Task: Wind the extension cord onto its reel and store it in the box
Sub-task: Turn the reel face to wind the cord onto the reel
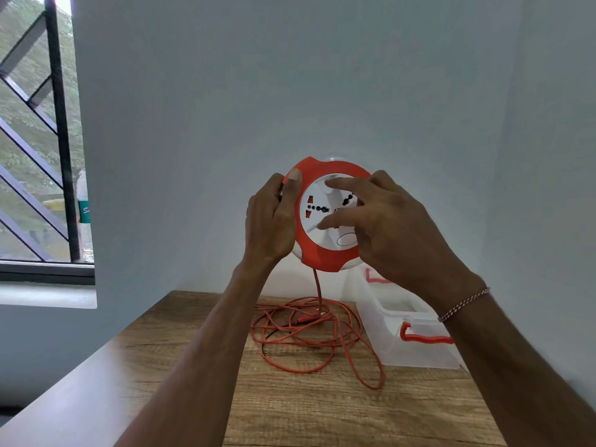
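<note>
Wooden desk (322, 414), orange cord (309, 330) loose, clear box (403, 321) at three o'clock. Left hand (271, 221) has a closed grip on the raised reel (325, 253); right hand (387, 227) fingers spread open on its face.

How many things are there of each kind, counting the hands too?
Bare hands: 2, left hand and right hand
Round orange and white cord reel: 1
Loose orange extension cord: 1
Clear plastic storage box with red handles: 1
Wooden table: 1
Total: 6
</note>
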A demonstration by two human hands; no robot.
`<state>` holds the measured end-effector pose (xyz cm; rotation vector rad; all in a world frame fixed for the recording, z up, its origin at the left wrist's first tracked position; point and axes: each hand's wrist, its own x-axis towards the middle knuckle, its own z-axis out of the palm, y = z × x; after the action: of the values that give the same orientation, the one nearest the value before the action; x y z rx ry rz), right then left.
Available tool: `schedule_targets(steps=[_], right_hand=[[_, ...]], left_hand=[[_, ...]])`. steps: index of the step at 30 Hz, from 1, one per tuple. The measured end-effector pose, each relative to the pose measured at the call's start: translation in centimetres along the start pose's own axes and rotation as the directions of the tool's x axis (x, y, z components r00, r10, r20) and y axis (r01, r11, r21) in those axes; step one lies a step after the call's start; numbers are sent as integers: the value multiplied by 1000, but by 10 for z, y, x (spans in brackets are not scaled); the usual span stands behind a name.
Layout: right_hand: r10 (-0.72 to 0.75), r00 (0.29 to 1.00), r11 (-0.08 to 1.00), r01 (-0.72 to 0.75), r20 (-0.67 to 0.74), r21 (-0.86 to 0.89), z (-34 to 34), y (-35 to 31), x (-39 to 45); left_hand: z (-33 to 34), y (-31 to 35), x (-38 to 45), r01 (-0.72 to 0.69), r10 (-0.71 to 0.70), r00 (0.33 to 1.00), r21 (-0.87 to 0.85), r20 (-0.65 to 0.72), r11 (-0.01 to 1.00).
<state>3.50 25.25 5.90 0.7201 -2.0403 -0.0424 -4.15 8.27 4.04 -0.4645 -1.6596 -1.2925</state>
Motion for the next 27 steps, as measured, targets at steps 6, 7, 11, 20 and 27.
schedule_targets(steps=[6, 7, 11, 20, 27], right_hand=[[39, 996, 997, -34, 77, -70, 0, -7, 1], [41, 997, 996, -35, 71, -80, 1, -7, 1], [41, 997, 989, -31, 68, -145, 2, -6, -1], [188, 976, 973, -200, -107, -116, 7, -4, -4], [152, 976, 988, -148, -157, 36, 2, 0, -1]], left_hand=[[-1, 0, 1, -16, 16, 1000, -4, 1, 1000], [-1, 0, 1, -15, 15, 1000, -5, 1, 1000], [-1, -1, 1, -17, 17, 1000, 0, -6, 1000], [-1, -1, 0, -15, 15, 1000, -7, -4, 1000], [-2, -4, 1, 17, -17, 1000, -16, -11, 1000]])
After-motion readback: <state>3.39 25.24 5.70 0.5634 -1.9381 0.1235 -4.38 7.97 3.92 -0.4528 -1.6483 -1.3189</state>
